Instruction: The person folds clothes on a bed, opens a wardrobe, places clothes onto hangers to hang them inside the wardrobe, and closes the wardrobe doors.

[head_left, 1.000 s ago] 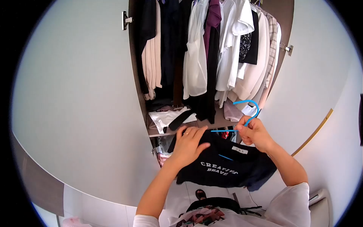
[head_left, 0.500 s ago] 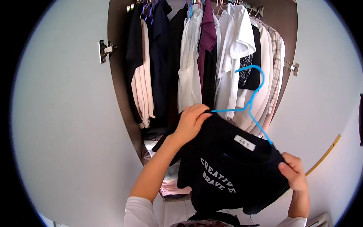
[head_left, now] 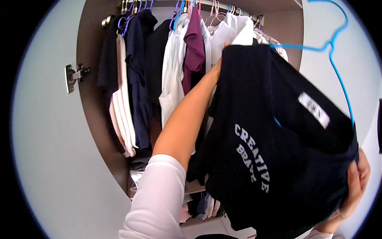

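A black T-shirt [head_left: 246, 99] with "CREATIVE BRAVE" in white letters hangs tilted on a blue hanger [head_left: 340, 75], close in front of me. My right hand [head_left: 355, 185] is closed on the shirt's shoulder at the right, thumb on the front. My left hand [head_left: 218, 65] reaches forward at the shirt's left upper edge, near the hanging white clothes [head_left: 221, 38]. Most of its fingers are hidden behind the black fabric, so its grip cannot be seen. The hanger's hook points up at the upper right, apart from the rail.
The open wardrobe holds clothes on a metal rail [head_left: 207, 6], among them a maroon top [head_left: 194, 47] and a navy garment [head_left: 139, 59]. Folded clothes [head_left: 205, 205] lie on the lower shelf. A white door [head_left: 43, 139] with a hinge [head_left: 71, 77] stands open at the left.
The T-shirt and hanger have come nearer and swung up to the right. My left hand has left the shirt's visible shoulder front and reached further toward the rail. The view has shifted right.
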A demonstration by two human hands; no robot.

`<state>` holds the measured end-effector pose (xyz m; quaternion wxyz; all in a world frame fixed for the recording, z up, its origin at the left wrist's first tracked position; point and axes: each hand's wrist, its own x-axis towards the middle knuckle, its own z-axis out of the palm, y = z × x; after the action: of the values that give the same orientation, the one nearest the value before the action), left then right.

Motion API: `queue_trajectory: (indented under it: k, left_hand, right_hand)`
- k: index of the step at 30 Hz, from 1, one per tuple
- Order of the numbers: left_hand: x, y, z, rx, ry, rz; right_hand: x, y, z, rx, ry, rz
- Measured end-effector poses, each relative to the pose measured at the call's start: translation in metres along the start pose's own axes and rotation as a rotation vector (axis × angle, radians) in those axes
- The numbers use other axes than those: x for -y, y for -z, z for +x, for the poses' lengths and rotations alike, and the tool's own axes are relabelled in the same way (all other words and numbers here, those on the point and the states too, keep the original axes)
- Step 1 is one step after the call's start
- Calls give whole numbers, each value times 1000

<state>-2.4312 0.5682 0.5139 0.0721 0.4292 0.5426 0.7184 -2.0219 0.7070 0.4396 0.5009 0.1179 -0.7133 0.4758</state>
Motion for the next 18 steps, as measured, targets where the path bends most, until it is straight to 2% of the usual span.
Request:
queue_trajectory:
  k: [4,5,6,7,10,16,18]
  left_hand:
    - [21,2,22,-146,3,-14]
    - [22,6,26,-197,-11,-16]
    - [22,10,28,-249,-25,-15]
    - [22,17,31,-298,-45,-12]
    - [20,37,37,-441,-74,-16]
    - [41,88,24,-610,-58,-102]
    - [45,98,25,-634,-81,-16]
  right_hand:
    - [-2,-71,57,-344,44,-99]
    - [-6,-77,77,-222,46,-231]
    - [-10,-90,93,-178,28,-216]
    - [-16,-89,113,97,14,-168]
    - [-40,-109,158,324,-11,-4]
    - [-72,-121,179,247,42,-43]
    - [-65,-121,188,291,8,-59]
